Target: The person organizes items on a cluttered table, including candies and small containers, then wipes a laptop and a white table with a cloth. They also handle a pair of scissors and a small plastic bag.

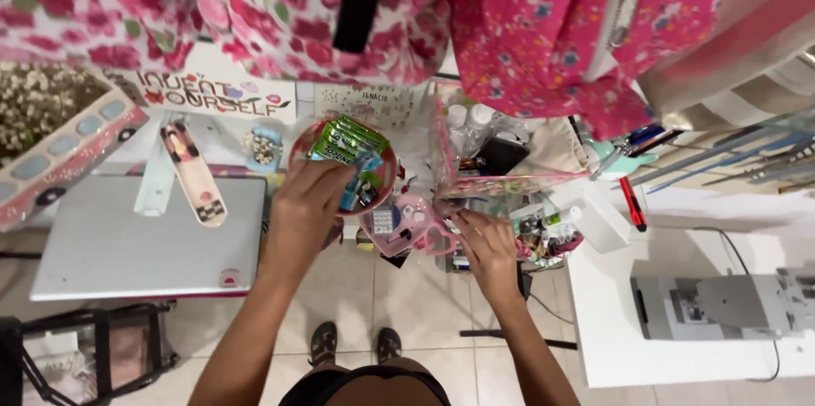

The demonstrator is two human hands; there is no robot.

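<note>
- Far left: a grey laptop (144,240), lid shut, lies flat on a desk; a small skateboard (193,174) lies at its far edge, with a strip shaped like a pink bus (64,155) left of it.
- Near left: a black frame rack (93,355) stands on the tiled floor (407,287).
- Left hand (307,202): arm comes up from the near edge, forearm straight, wrist bent a little to the right. Fingers are curled round the near left rim of a round pink bowl (344,170), gripping it and holding it up above the floor, tilted toward the camera.
- The bowl holds green packets (346,141) and a small blue packet (361,185).
- Centre: a pink plastic case (406,226) with small items inside sits just right of the bowl, between the two hands.
- Right hand (488,245): arm angles in from the near right, palm down, fingers bunched and pointing left at the right edge of the pink case; cannot tell if they pinch anything.
- Just beyond the right hand: a clear box (501,160) with bottles and a dark item in it.
- Right: a white table (628,355) carries a grey machine (730,304); a red-handled tool (631,202) lies at its far side.
- Near centre: sandalled feet (352,342) on the tiles.
</note>
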